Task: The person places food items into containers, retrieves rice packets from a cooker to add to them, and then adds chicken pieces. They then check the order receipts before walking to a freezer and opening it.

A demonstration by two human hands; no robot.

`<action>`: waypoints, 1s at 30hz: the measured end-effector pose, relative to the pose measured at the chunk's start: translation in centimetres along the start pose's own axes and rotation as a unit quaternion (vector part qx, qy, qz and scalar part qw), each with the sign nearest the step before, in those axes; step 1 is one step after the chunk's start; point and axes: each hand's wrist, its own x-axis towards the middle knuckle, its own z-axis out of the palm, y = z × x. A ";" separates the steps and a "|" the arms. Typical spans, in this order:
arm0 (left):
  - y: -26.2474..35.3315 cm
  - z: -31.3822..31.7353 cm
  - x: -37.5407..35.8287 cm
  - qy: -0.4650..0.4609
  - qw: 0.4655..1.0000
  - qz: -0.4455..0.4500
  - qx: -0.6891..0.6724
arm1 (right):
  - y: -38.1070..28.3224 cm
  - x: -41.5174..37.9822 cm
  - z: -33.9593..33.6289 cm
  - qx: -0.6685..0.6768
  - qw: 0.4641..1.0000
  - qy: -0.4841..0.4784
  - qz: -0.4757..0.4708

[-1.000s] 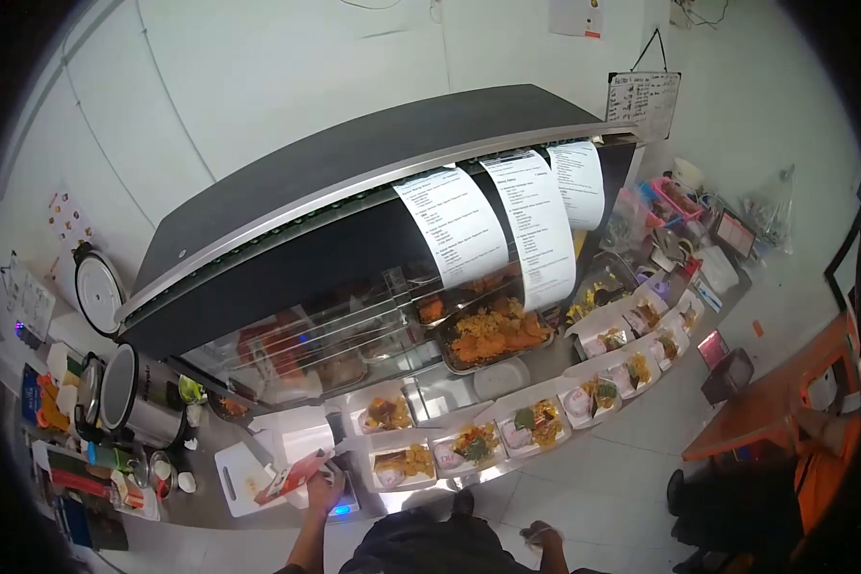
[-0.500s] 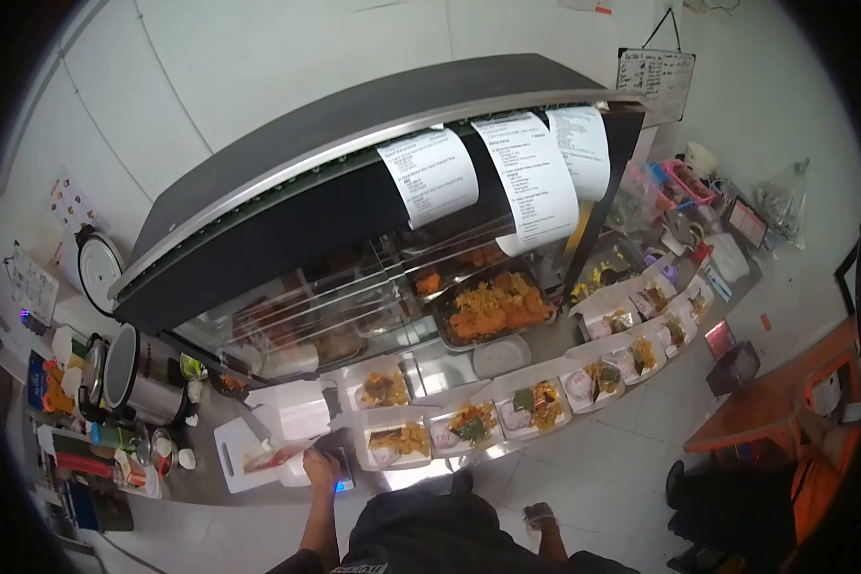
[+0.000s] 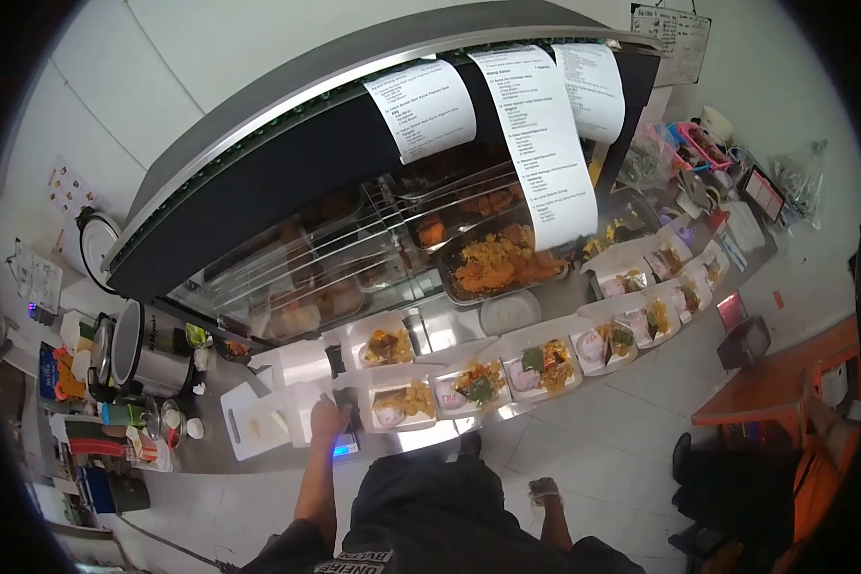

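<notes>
Black cloth lies nearest; beside it hangs the right hand, loosely curled, whether around anything I cannot tell. Over the steel tabletop, the left hand is at a white food box, perhaps steadying it beside the blue-lit readout; that grip's closure is hidden. Alongside, filled boxes stand open in rows, presumably keeping contents checkable. Farther, receipts hang from the display case, likely for reading.

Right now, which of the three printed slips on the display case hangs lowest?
The middle slip: its bottom edge hangs well below the ends of the left slip and right slip.
</notes>
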 end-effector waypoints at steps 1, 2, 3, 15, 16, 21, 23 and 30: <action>0.5 -2.2 -0.2 -0.017 0.999 -0.001 0.037 | -1.1 -1.7 -1.9 -0.095 0.994 -0.009 -0.044; 2.6 -7.1 -1.1 -0.095 0.994 0.002 0.048 | -1.8 -2.4 -2.8 -0.188 0.978 -0.018 -0.089; 3.9 -10.6 -2.1 -0.089 0.993 0.039 0.062 | -2.6 -2.7 -3.0 -0.185 0.979 -0.023 -0.088; 31.4 -33.3 0.0 0.321 0.780 0.382 -0.377 | -3.7 -4.0 0.0 -0.125 0.984 0.084 -0.091; 31.8 -33.1 0.7 0.327 0.772 0.380 -0.391 | -3.9 -4.3 0.0 -0.093 0.984 0.126 -0.086; 31.2 -32.4 1.5 0.212 0.751 0.351 -0.517 | -2.9 -4.7 4.0 -0.141 0.984 0.061 -0.085; 30.8 -32.4 0.9 0.189 0.750 0.352 -0.527 | -2.6 -5.0 4.7 -0.161 0.983 0.022 -0.080; 29.9 -32.4 1.0 0.108 0.733 0.382 -0.552 | -1.9 -4.6 4.2 -0.156 0.980 -0.120 -0.026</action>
